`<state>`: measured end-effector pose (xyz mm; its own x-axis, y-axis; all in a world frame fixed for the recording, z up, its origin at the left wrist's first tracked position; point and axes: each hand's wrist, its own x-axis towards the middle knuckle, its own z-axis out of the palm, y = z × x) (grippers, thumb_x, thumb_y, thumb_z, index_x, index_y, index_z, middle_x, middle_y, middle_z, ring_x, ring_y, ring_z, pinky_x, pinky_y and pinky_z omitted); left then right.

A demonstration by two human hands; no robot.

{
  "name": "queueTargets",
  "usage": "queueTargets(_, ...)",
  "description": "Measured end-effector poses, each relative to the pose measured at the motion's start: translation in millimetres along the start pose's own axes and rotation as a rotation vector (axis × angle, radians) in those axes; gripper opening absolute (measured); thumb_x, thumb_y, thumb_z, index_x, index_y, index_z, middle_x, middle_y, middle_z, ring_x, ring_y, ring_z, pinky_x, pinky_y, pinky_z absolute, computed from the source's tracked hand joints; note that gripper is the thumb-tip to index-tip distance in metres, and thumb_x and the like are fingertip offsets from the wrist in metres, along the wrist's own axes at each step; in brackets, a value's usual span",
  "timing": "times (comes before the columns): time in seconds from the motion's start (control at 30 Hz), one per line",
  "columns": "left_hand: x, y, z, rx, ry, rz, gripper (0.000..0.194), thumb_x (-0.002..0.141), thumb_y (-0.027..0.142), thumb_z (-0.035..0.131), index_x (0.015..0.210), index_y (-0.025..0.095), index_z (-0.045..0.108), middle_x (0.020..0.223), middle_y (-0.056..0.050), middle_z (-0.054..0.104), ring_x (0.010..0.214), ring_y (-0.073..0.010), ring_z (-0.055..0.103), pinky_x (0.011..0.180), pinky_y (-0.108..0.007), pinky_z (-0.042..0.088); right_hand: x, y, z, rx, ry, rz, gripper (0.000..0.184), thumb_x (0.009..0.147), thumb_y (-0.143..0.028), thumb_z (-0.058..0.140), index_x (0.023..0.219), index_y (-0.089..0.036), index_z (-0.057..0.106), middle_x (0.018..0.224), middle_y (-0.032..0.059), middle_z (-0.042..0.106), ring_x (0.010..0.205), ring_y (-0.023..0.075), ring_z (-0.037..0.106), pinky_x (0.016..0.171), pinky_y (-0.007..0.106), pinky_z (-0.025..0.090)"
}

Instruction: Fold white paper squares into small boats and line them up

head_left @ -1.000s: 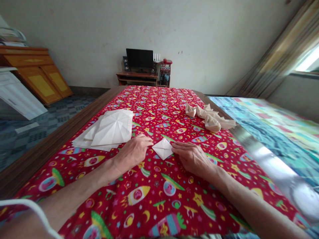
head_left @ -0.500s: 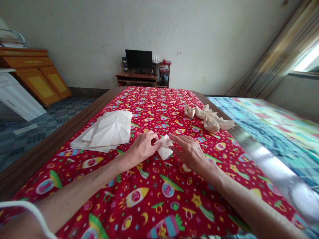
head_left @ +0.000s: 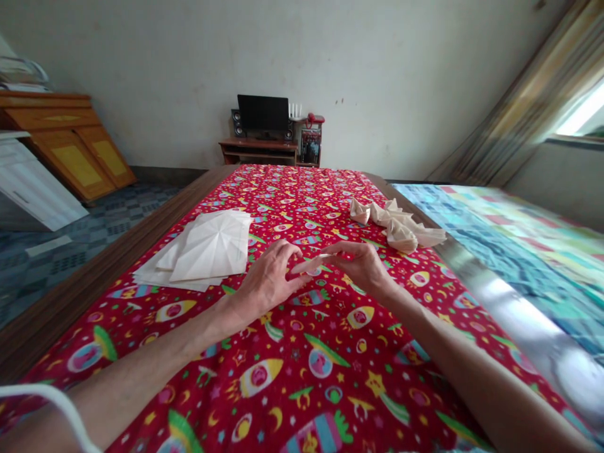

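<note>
Between my two hands is a small folded piece of white paper (head_left: 309, 265), seen nearly edge-on. My left hand (head_left: 268, 277) grips its left end, thumb below and fingers curled above. The far end is pinched between the thumb and fingers of my right hand (head_left: 361, 264). To the left lies a stack of creased white paper sheets (head_left: 212, 245), with fold lines fanning out from the middle of the top one. Several folded paper shapes (head_left: 401, 233) sit in a cluster at the right side of the cloth.
A red patterned cloth (head_left: 292, 352) covers the table (head_left: 179, 189), whose dark wood edge shows at left. A bed (head_left: 495, 245) stands to the right. Against the far wall are a monitor (head_left: 263, 115) and desk (head_left: 259, 148). A white cable (head_left: 56, 396) crosses my left forearm.
The folded paper has turned from showing its face to nearly edge-on. My right hand has rolled and lifted slightly, now pinching the paper's right end.
</note>
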<state>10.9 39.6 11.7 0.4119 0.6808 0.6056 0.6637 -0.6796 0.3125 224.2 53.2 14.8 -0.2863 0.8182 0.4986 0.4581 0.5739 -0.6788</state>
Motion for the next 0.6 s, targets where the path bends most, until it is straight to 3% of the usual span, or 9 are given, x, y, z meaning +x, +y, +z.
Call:
queueTargets(0.07, -0.2, -1.5, -1.1, 0.015, 0.008, 0.032, 0.019, 0.083, 0.032, 0.061, 0.093, 0.019, 0.053, 0.091, -0.003, 0.056, 0.086, -0.0177, 0.056, 0.075, -0.029, 0.048, 0.1, 3.4, 1.8, 0.107, 0.057, 0.040, 0.017, 0.078, -0.035, 0.066, 0.080, -0.019, 0.071, 0.080, 0.0031, 0.073, 0.074, 0.0185, 0.067, 0.067, 0.027, 0.051)
queueTargets(0.2, 3.4, -2.1, -4.1, 0.110, 0.014, 0.189, 0.008, 0.090, 0.022, 0.052, 0.087, 0.019, 0.058, 0.085, -0.002, 0.059, 0.084, -0.0166, 0.056, 0.078, -0.030, 0.046, -0.8, 15.6, 4.4, 0.084, -0.007, 0.007, 0.012, 0.078, -0.026, 0.064, 0.083, -0.021, 0.073, 0.095, 0.0054, 0.072, 0.086, 0.0202, 0.067, 0.075, 0.030, 0.052)
queueTargets(0.4, -0.5, 2.3, 5.2, 0.231, -0.165, 0.422, 0.015, 0.092, 0.018, 0.045, 0.090, 0.017, 0.060, 0.092, -0.004, 0.062, 0.091, -0.0179, 0.056, 0.083, -0.032, 0.044, -5.0, 35.0, -3.4, -0.388, -0.148, -0.254, 0.024, 0.080, -0.012, 0.055, 0.088, -0.024, 0.074, 0.108, 0.0078, 0.068, 0.104, 0.0226, 0.062, 0.083, 0.035, 0.051)
queueTargets(0.53, -3.0, 6.7, 11.1, 0.180, -0.286, 0.415, 0.014, 0.093, 0.019, 0.045, 0.092, 0.017, 0.059, 0.094, -0.003, 0.062, 0.087, -0.0152, 0.058, 0.079, -0.028, 0.045, -8.1, 22.2, -14.3, -0.612, -0.346, -0.411, 0.024, 0.084, -0.014, 0.054, 0.097, -0.023, 0.071, 0.109, 0.0100, 0.065, 0.107, 0.0239, 0.057, 0.083, 0.036, 0.049)
queueTargets(0.6, -3.0, 8.1, 12.6, 0.133, -0.330, 0.390, 0.014, 0.092, 0.022, 0.046, 0.091, 0.017, 0.060, 0.093, -0.004, 0.063, 0.088, -0.0161, 0.057, 0.081, -0.029, 0.046, -12.8, 10.6, -18.2, -0.724, -0.330, -0.398, 0.023, 0.084, -0.013, 0.054, 0.098, -0.022, 0.070, 0.109, 0.0124, 0.064, 0.108, 0.0270, 0.055, 0.082, 0.039, 0.048)
